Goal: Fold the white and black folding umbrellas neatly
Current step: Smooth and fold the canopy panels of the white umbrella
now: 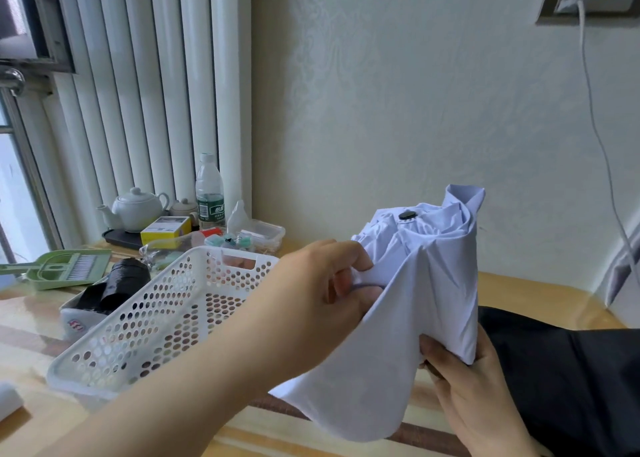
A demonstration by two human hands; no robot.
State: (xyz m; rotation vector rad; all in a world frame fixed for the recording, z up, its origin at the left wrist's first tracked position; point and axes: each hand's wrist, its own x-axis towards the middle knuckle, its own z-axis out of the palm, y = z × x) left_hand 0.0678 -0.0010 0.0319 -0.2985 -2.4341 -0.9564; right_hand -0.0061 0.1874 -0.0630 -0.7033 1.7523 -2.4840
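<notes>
Table (519,294) w/ black umbrella (571,370) lying at right, white basket (166,314) at left. White umbrella (426,300) held upright above the table btwn both hands: left hand (311,300) pinching a fabric fold, right hand (464,380) gripping its lower part.

Both hands grip the white umbrella (426,283) upright — left hand (322,294) pinching a fold, right hand (464,377) underneath.
</notes>
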